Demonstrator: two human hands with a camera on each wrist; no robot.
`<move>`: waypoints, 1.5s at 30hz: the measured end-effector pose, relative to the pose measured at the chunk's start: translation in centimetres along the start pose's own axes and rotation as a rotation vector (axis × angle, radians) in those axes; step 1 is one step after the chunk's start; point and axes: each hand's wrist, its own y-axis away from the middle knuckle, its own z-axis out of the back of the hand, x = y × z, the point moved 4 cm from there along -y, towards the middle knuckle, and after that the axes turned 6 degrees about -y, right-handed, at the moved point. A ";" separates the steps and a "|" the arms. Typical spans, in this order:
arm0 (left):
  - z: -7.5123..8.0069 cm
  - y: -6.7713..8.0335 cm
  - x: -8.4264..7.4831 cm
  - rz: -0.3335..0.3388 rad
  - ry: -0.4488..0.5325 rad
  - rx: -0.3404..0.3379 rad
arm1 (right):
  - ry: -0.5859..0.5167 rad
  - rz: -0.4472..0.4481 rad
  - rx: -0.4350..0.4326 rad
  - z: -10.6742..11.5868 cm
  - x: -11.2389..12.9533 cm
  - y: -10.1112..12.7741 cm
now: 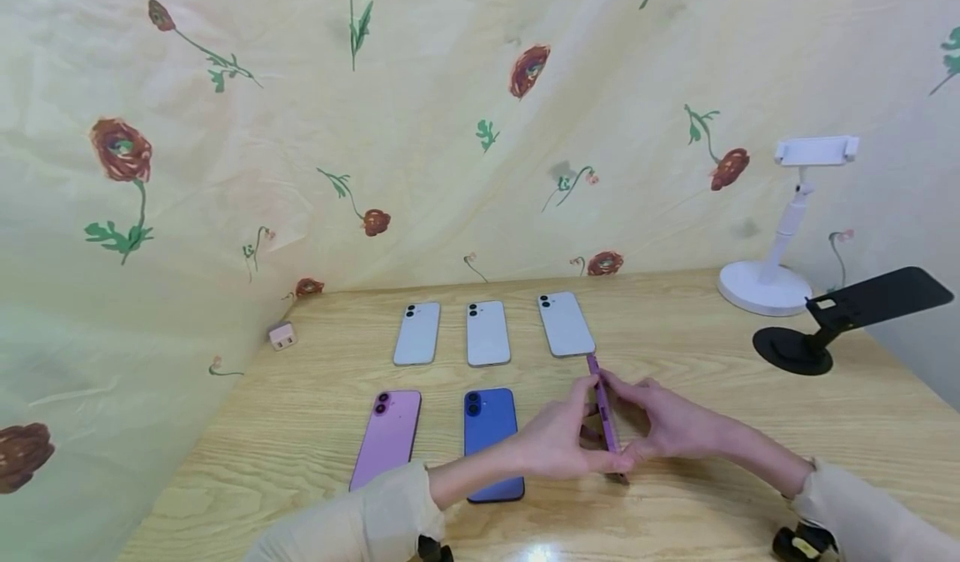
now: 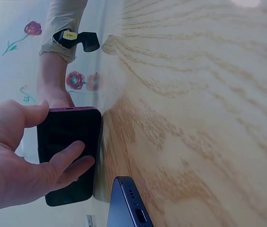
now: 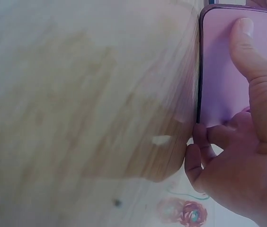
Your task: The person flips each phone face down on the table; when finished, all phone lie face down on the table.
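Both hands hold a purple smartphone (image 1: 604, 412) on its long edge on the wooden table. The left hand (image 1: 555, 441) has its thumb at the phone's near end; in the left wrist view its fingers lie against the black screen (image 2: 62, 179). From the other side the right hand (image 1: 671, 420) grips it, and in the right wrist view the thumb rests on the pink-purple back (image 3: 218, 71). A blue phone (image 1: 489, 416) lies face down beneath the left forearm, partly covered. Further left lies another purple phone (image 1: 388, 437), its lower end behind the sleeve.
Three white phones, left (image 1: 417, 334), middle (image 1: 487, 334) and right (image 1: 566, 325), lie face down in a back row. At the right stand a white phone stand (image 1: 787, 220) and a black folding stand (image 1: 877, 303). A small pink charger (image 1: 282, 335) sits near the floral cloth (image 1: 450, 170).
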 end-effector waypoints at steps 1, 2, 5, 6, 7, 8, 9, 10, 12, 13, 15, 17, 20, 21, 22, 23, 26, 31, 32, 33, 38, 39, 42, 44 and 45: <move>0.0 0.1 0.0 -0.003 0.003 -0.001 | 0.000 -0.001 0.003 0.0 0.1 0.0; 0.0 0.1 0.1 -0.007 0.010 0.000 | -0.002 0.001 0.007 -0.1 0.1 0.0; 0.1 0.4 0.3 -0.013 0.012 0.001 | -0.013 0.007 0.017 -0.2 0.4 0.0; 0.1 0.4 0.4 -0.016 0.011 -0.001 | -0.010 0.009 0.020 -0.2 0.4 0.1; 0.1 0.5 0.4 -0.018 0.017 -0.003 | -0.002 0.012 0.019 -0.3 0.4 0.1; 0.1 0.6 0.5 -0.020 0.026 -0.005 | 0.001 0.013 0.018 -0.3 0.4 0.1; 0.1 0.7 0.6 -0.020 0.034 -0.008 | 0.015 0.015 0.016 -0.3 0.4 0.1; 0.1 0.7 0.6 -0.023 0.041 -0.012 | 0.032 0.019 0.015 -0.3 0.4 0.1; 0.1 0.9 0.7 -0.029 0.053 -0.022 | 0.065 0.027 0.011 -0.3 0.3 0.1; 0.1 1.0 0.7 -0.034 0.058 -0.026 | 0.075 0.031 0.012 -0.3 0.3 0.1; 0.2 1.1 0.8 -0.045 0.059 -0.034 | 0.096 0.034 0.017 -0.4 0.3 0.1; 0.2 1.1 0.8 -0.052 0.053 -0.040 | 0.105 0.030 0.022 -0.5 0.2 0.2; 0.1 1.2 0.9 -0.052 0.034 -0.044 | 0.122 0.023 0.032 -0.4 0.2 0.3; 0.1 1.2 1.0 -0.049 0.023 -0.045 | 0.129 0.023 0.034 -0.4 0.2 0.3; 0.1 1.2 1.0 -0.050 0.019 -0.045 | 0.135 0.027 0.035 -0.3 0.2 0.3; 0.0 1.3 1.1 -0.048 0.012 -0.046 | 0.137 0.029 0.036 -0.3 0.2 0.4; 0.0 1.3 1.2 -0.041 0.004 -0.048 | 0.138 0.030 0.042 -0.1 0.1 0.4; 0.0 1.4 1.3 -0.023 0.005 -0.053 | 0.134 0.009 0.059 0.0 0.0 0.3; 0.0 1.4 1.4 -0.014 0.004 -0.053 | 0.135 0.009 0.060 0.0 0.1 0.3; -0.1 1.4 1.4 -0.006 0.008 -0.055 | 0.137 0.009 0.060 0.0 0.1 0.3; -0.3 1.6 1.7 0.035 0.006 -0.067 | 0.139 0.020 0.064 0.1 0.3 0.3; -0.3 1.7 1.7 0.039 0.011 -0.068 | 0.138 0.020 0.066 0.1 0.3 0.3; -0.5 1.7 1.8 0.062 0.030 -0.062 | 0.135 0.020 0.070 0.1 0.4 0.3; -0.6 1.8 1.8 0.094 0.064 -0.055 | 0.135 0.016 0.073 0.0 0.4 0.3; -0.7 1.8 1.8 0.112 0.082 -0.053 | 0.134 0.014 0.074 0.0 0.4 0.3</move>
